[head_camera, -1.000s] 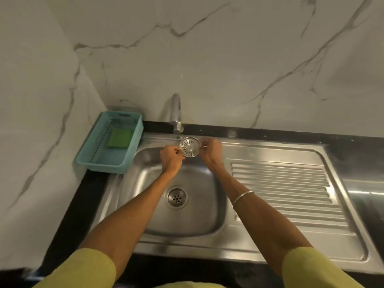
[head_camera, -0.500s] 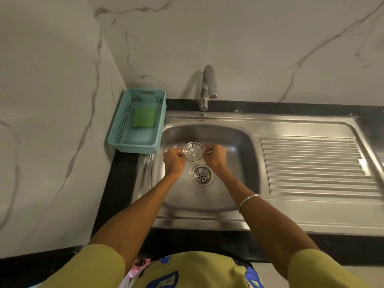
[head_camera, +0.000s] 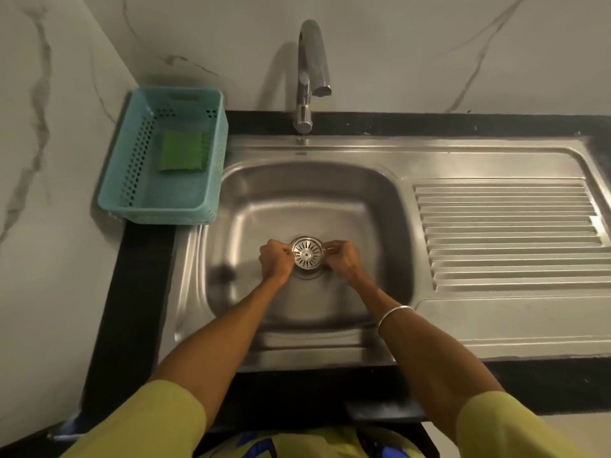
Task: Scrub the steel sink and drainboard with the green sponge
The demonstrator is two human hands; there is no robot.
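Sponge [head_camera: 181, 151] in teal basket [head_camera: 139, 213]; both hands [head_camera: 277, 259] [head_camera: 341, 257] pinch strainer [head_camera: 308, 253] over sink [head_camera: 390, 200] drain.

No readable text, label, brand, number or sign anywhere in view. Blue pattern on yellow cloth [head_camera: 264, 446] at bottom edge: too blurred to tell whether lettering.
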